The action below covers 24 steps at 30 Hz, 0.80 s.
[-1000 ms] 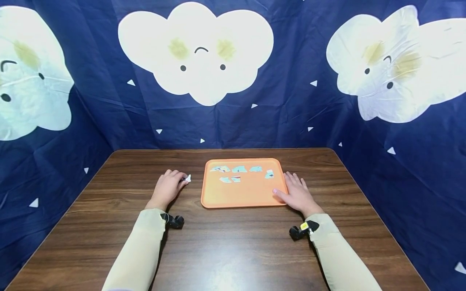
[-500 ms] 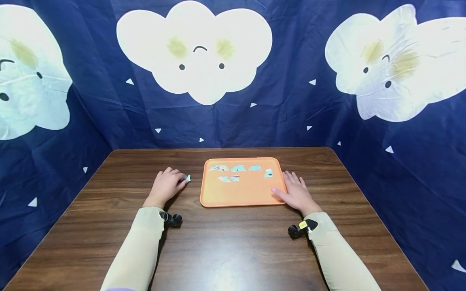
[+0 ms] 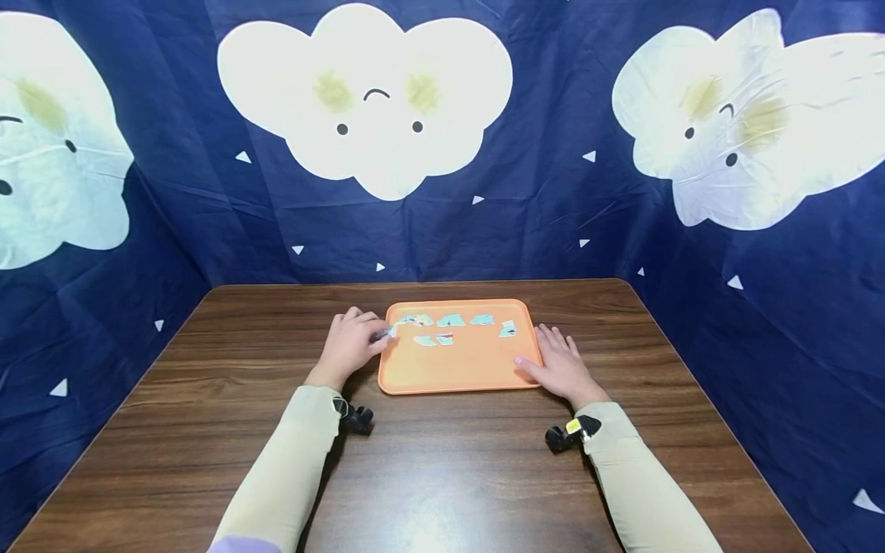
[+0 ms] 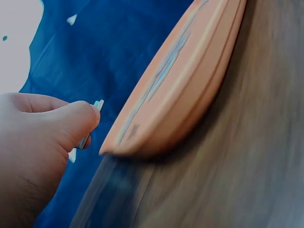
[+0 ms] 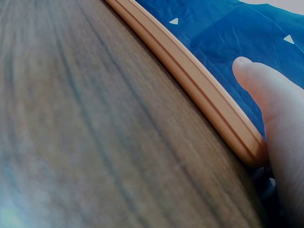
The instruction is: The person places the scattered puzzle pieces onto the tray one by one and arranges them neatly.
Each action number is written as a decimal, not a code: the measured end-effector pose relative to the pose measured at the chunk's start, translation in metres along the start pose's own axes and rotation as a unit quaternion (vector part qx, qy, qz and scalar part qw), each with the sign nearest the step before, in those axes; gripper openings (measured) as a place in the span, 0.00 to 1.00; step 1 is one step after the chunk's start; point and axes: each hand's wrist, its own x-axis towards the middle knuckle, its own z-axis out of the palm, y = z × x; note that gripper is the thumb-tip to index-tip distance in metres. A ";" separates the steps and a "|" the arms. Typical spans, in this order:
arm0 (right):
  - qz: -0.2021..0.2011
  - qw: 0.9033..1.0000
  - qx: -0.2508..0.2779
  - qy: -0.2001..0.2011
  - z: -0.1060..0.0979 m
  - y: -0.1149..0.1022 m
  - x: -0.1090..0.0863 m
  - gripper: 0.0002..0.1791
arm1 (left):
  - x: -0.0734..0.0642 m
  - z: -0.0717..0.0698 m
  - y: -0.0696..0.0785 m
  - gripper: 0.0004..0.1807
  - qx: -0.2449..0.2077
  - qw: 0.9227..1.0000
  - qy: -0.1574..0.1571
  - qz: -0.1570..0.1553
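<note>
My left hand [image 3: 348,343] is at the left rim of the orange tray [image 3: 456,370]. Between thumb and fingers it pinches a small flat puzzle piece [image 3: 392,332]. Only the thin edge of that puzzle piece [image 4: 99,105] shows in the left wrist view, beside the thumb tip. My right hand [image 3: 563,364] rests along the tray's right side, fingers extended and thumb over the rim. Several light-blue printed puzzle pieces lie on the tray: a wide one [image 3: 417,320] at back left, others along the back, and two small ones [image 3: 445,339] in a second row.
The tray stands on a brown wooden table [image 3: 429,461], toward its back. Behind and at both sides hangs a dark blue cloth [image 3: 408,238] with white clouds. A small black camera [image 3: 357,418] sits at the left wrist, another [image 3: 563,438] at the right.
My left hand has moved right with the puzzle piece, from the table left of the tray to its left rim. My right hand keeps its place at the tray's right side.
</note>
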 end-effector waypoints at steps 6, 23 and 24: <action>0.002 1.000 0.001 0.003 -0.002 -0.003 -0.001 0.53 | 0.021 0.006 0.025 0.12 -0.004 0.999 -0.019 0.031; 0.008 1.000 0.004 -0.006 -0.001 -0.001 0.002 0.53 | 0.067 0.038 0.085 0.11 -0.010 0.992 -0.076 0.097; 0.008 1.000 0.004 -0.006 -0.001 0.000 0.002 0.53 | 0.069 0.039 0.089 0.11 -0.011 0.992 -0.081 0.099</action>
